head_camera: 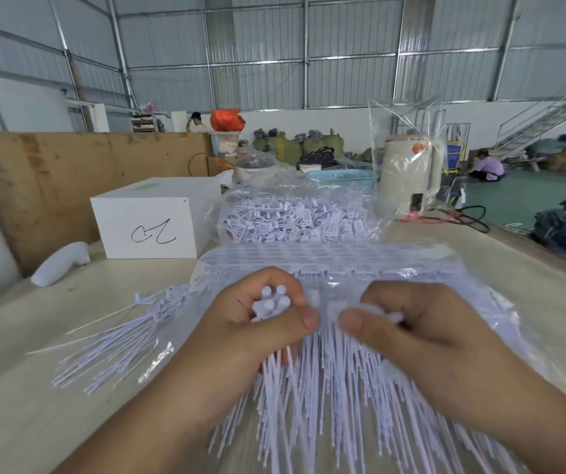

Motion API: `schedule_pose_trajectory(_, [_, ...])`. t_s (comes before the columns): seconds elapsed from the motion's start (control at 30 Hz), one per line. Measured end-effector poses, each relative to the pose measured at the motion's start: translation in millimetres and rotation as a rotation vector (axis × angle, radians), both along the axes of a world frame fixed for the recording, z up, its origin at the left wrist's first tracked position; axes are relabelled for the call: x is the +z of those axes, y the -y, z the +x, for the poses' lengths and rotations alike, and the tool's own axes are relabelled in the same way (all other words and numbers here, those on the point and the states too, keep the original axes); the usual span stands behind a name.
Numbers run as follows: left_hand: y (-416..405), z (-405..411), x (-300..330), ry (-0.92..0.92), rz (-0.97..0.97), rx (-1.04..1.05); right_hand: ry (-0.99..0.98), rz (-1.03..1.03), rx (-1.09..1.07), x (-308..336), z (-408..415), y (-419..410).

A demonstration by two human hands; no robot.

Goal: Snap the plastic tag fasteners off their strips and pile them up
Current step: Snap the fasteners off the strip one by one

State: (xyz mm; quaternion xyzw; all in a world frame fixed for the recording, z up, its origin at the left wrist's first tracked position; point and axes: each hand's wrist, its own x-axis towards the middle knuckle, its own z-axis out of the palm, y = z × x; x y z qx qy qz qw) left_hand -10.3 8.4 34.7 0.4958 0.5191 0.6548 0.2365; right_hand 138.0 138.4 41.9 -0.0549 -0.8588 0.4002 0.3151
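Your left hand (261, 323) grips a snapped bundle of fasteners (271, 302), right-hand fingers (353, 323) pinching the strip (334, 311). A heap (295, 220) is done; many strips (326, 261) wait

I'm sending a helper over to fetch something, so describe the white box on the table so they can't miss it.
Start at the tall plywood board along the table's far left edge. Just in front of it, left of the clear bag of loose tags, sits the white box. It alone is a plain cube, with a black scribble hand-drawn on its front.
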Motion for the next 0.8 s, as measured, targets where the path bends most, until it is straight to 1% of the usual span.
schedule_pose_trajectory(0.07, [0.2,-0.6,0.1,-0.021,-0.043,-0.14,0.045,0.116,0.064,-5.5,-3.8,3.1])
schedule_pose_trajectory(0.17, [4.4,-2.8,3.9,-0.086,-0.149,-0.327,0.041,0.119,0.029,-10.7,-4.5,-2.1])
schedule_pose_trajectory(0.23, [6.6,-4.0,5.3,-0.085,-0.209,-0.372,0.063,0.129,-0.017,-12.5,-4.0,-7.2])
schedule_pose_trajectory(0.3, [6.9,-3.2,6.0,-0.099,-0.231,-0.382,0.102,0.137,-0.016,-14.6,-3.7,-8.5])
schedule_pose_trajectory(0.43, [4.3,-2.7,6.2,-0.115,-0.229,-0.335,0.104,0.21,0.042,-17.1,-6.5,-6.0])
schedule_pose_trajectory(0.53, [5.3,-4.3,5.9,-0.084,-0.21,-0.293,0.118,0.118,0.095,-13.3,-5.4,-7.6])
schedule_pose_trajectory(0.63, [5.0,-4.2,4.2,-0.131,-0.173,-0.149,0.223,0.055,0.118,-11.0,-1.2,-15.2])
schedule_pose_trajectory(0.7, [3.0,-2.6,0.5,-0.124,-0.156,-0.047,0.245,0.037,0.087,-8.4,-0.7,-15.3])
schedule_pose_trajectory(0.8, [-3.6,4.2,-4.4,-0.093,-0.1,0.05,0.173,0.07,-0.06,-7.5,-4.1,-13.0])
